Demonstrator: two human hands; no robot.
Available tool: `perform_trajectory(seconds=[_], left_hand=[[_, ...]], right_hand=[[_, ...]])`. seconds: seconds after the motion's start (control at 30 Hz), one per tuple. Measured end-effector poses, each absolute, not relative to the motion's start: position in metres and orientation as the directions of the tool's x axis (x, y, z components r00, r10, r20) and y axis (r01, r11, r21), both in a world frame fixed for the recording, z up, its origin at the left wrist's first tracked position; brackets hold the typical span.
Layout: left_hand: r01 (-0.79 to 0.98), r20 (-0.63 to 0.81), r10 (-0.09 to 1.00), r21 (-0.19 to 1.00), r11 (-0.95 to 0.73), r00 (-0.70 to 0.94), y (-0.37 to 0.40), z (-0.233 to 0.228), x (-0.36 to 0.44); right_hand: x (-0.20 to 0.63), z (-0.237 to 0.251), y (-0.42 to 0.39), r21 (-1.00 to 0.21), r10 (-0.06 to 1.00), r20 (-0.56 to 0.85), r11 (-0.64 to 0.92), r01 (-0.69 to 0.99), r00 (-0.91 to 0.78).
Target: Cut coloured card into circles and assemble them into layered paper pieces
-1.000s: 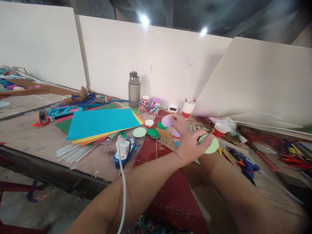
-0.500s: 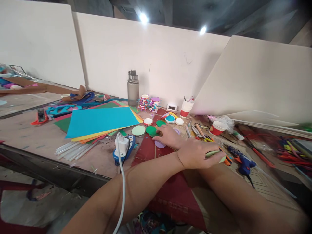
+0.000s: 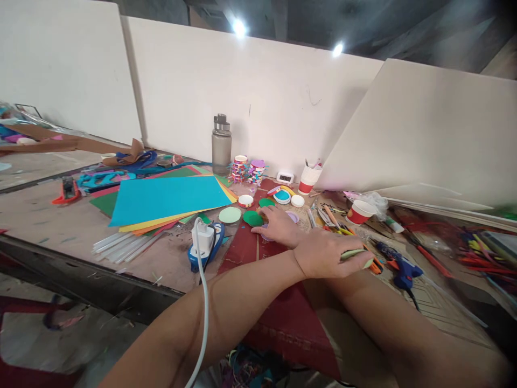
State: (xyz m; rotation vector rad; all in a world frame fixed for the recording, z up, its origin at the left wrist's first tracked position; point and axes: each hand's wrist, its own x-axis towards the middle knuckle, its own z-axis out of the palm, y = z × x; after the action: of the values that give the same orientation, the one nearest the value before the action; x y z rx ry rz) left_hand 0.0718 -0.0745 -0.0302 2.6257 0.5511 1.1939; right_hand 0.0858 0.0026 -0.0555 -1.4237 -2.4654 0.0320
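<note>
My arms cross over a red cardboard sheet point(image 3: 291, 323). My left hand point(image 3: 323, 256), reaching over to the right, is closed around light green paper discs point(image 3: 357, 253). Farther back, my right hand point(image 3: 280, 226) has its thumb and fingers apart, palm down. A lilac disc lies mostly hidden beneath it. Just left of its fingertips lies a dark green disc point(image 3: 253, 218), with a second green disc point(image 3: 266, 202) behind. A pale green disc point(image 3: 230, 215) is farther left. Behind the right hand are a white lid with a blue centre point(image 3: 282, 196) and a small white disc point(image 3: 298, 201).
Coloured paper sheets point(image 3: 169, 199) and clear glue sticks point(image 3: 125, 247) lie left, by a power strip point(image 3: 205, 248) whose white cable crosses my left arm. A grey bottle point(image 3: 221, 145) stands at the back. Right are paper cups point(image 3: 361, 212) and a blue glue gun point(image 3: 404, 269).
The right hand's fingers have come away from the dark green disc, which now lies flat, and have shifted over the lilac disc. The left hand keeps its hold.
</note>
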Motion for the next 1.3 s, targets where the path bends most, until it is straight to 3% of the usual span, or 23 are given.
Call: perform_trajectory(seconds=[0.27,0.67,0.97,1.17,1.3], left_hand=[[0.290,0.664,0.452,0.347,-0.892,0.596,-0.077,-0.028,0.070],[0.253,0.667,0.432,0.353,-0.901,0.606,-0.075,-0.025,0.070],[0.249,0.659,0.433,0.359,-0.900,0.616,-0.075,-0.024,0.069],[0.250,0.697,0.416,0.333,-0.909,0.585,-0.074,-0.026,0.071],[0.233,0.705,0.387,0.311,-0.922,0.594,-0.073,-0.026,0.071]], right_hand=[[0.085,-0.048,-0.001,-0.090,0.819,0.246,0.552,0.829,-0.518],[0.089,-0.048,0.005,-0.445,0.853,0.340,0.517,0.732,-0.396],[0.097,-0.045,0.012,-0.432,0.842,0.381,0.528,0.731,-0.383],[0.099,-0.044,0.011,-0.485,0.914,0.249,0.403,0.776,-0.320],[0.106,-0.045,0.015,-0.596,0.953,0.234,0.298,0.746,-0.193]])
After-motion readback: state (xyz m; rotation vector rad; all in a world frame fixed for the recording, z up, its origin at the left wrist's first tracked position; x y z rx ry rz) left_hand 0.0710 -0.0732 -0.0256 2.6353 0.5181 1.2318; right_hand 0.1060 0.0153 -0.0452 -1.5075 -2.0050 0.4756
